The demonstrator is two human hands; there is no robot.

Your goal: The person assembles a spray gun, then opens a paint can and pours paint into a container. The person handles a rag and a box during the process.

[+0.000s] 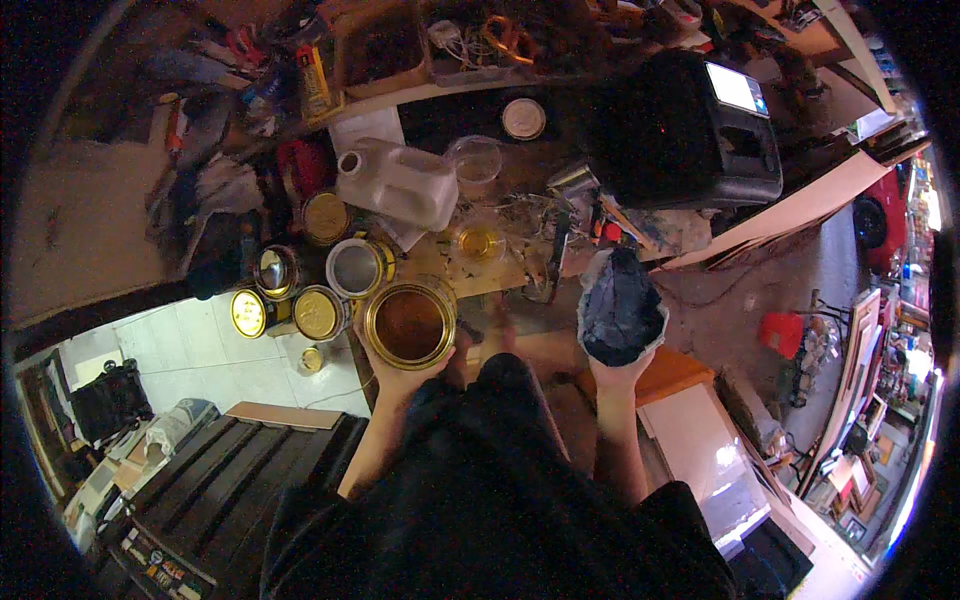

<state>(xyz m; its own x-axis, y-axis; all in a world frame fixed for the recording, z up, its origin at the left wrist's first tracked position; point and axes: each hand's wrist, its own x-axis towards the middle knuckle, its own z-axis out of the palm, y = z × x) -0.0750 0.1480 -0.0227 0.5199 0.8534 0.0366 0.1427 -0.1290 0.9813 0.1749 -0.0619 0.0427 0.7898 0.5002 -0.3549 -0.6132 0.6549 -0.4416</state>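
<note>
My left hand (392,378) is wrapped round the side of an open metal tin (410,327) with a gold rim and a brown inside; I cannot make out whether liquid fills it. In my right hand (620,372) rests a dark grey-blue, crumpled-looking hollow piece (622,310) with a pale, ragged rim, its material unclear. Left of the held tin stand several other tins, among them one with a grey top (354,268) and one with a gold lid (317,312). A clear cup with yellow liquid (478,242) stands on the workbench (500,277) beyond my hands.
A translucent plastic jug (405,185) lies on the bench near a clear round container (473,160) and a pale round lid (523,119). Toward the back right sits a bulky black machine (690,130). Loose tools and scraps (575,205) crowd the bench, and boards (800,215) lean to the right.
</note>
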